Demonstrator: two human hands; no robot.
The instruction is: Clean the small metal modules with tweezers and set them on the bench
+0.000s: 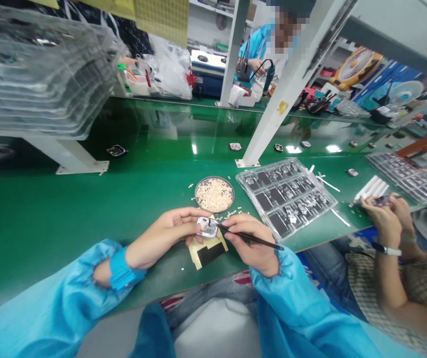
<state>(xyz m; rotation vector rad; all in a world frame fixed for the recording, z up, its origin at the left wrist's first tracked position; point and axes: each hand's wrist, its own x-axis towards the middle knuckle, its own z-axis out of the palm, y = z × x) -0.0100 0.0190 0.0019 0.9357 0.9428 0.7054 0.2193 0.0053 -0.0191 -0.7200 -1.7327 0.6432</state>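
My left hand (174, 229) grips a small rounded-square watch case (206, 227), its open inside turned up toward me. In my right hand (251, 241) is a pair of black tweezers (253, 238), held like a pen. The tweezer tips reach into the case at its right side; whether they pinch a small part there I cannot tell. Under both hands lies a yellow backing sheet (198, 261) with a black adhesive piece (211, 252) on it. Just beyond my hands stands a round dish (214, 195) full of tiny beige pieces, some scattered beside it.
A clear compartment tray (288, 196) of watch parts lies right of the dish. Stacked plastic trays (42, 79) rise at the left on a white support. White posts (264, 114) stand along the bench. More watch cases (235, 146) sit farther back. A co-worker's hands (385, 211) work at the right.
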